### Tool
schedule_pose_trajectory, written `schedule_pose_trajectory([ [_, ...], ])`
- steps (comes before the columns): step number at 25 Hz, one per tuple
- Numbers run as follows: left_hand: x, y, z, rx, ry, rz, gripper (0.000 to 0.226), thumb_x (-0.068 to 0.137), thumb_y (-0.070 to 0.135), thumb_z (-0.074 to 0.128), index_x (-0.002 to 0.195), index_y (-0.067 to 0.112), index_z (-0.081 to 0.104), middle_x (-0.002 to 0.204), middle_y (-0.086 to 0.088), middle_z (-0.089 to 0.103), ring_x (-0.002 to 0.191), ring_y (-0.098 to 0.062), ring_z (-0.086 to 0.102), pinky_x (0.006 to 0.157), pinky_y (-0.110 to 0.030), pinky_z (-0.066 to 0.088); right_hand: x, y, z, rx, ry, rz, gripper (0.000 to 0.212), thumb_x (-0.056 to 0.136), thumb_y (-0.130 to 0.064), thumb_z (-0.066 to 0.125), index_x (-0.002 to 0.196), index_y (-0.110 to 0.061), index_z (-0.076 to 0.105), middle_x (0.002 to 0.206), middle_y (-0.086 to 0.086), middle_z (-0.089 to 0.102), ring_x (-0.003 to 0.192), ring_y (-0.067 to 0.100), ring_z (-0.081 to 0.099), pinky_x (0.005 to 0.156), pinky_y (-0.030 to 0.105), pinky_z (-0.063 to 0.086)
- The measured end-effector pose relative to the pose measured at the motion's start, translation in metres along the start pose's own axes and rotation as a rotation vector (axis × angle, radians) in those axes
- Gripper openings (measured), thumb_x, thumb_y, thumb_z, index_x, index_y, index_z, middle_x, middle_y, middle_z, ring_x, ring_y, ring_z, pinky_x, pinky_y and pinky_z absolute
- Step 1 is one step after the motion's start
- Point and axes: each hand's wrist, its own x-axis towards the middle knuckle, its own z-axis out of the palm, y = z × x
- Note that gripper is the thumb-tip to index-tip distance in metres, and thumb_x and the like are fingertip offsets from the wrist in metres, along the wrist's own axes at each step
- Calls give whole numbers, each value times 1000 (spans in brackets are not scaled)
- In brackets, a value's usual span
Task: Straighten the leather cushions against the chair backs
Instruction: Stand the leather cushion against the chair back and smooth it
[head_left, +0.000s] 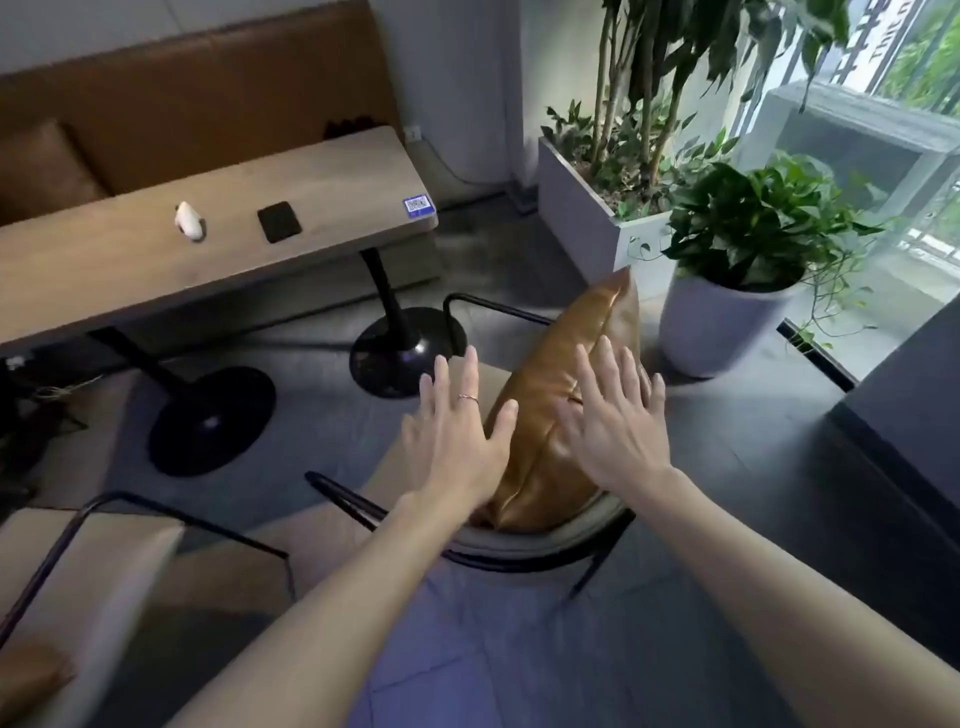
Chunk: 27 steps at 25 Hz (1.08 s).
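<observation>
At the centre of the frame, a tan leather cushion (558, 415) stands on edge in a chair (545, 540), leaning against the chair's curved grey back, with its top corner pointing toward the upper right. Your left hand (457, 441) is spread flat with the fingers apart, held over the cushion's left edge; a thin ring sits on one finger, and the thumb lies at the leather, though you cannot tell from this angle whether the palm touches it. Your right hand (613, 426) is likewise open, fingers fanned, over the cushion's right side, and neither hand grips anything. Both bare forearms reach in from the bottom of the frame. In the lower left, a second chair (104, 561) with a pale seat and thin black frame stands beside the first. In the upper left, a long wooden table (130, 260) on black pedestal bases carries a small white object (189, 222), a dark square item (279, 222) and a blue sticker (418, 204) at its right corner. Behind the table runs a brown upholstered bench (208, 93). In the upper right, a rectangular planter (582, 208) of tall plants and a round pot (722, 327) of leafy green plants stand by a window.
</observation>
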Motion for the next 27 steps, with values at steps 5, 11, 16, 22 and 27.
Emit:
schedule_pose_trajectory([
  [5,-15,-6,72,-355,-156,-327,75,100,56,38,159,30,0,167,-14,9,151,-33,16,120,-48,18,-26,22,47,113,-104,157,73,96,-65,9,163,-35,12,173,4,12,156,34,17,122,59,15],
  [11,-26,-12,103,-534,24,-626,88,88,73,42,158,33,7,160,-9,33,144,-36,31,116,-56,25,-22,45,56,383,-80,310,57,108,-39,31,162,-24,19,169,10,23,148,37,32,111,55,34],
  [16,-33,-2,109,-852,59,-1145,135,55,88,65,158,24,5,167,-8,10,149,-35,18,118,-55,25,-28,79,72,596,-335,682,84,92,-19,56,161,-20,9,162,18,32,136,45,45,109,53,41],
  [22,-34,2,111,-1023,128,-1154,137,54,84,71,158,18,11,160,-12,29,145,-37,27,115,-53,31,-27,81,85,1051,-347,913,56,92,-12,69,138,-20,36,130,14,59,112,40,63,69,42,55],
  [27,-24,-10,110,-953,173,-1085,121,67,75,72,157,17,16,158,-10,31,142,-38,32,111,-55,33,-29,70,90,1087,-331,903,66,90,-23,76,144,-22,37,134,9,62,113,37,66,75,46,57],
])
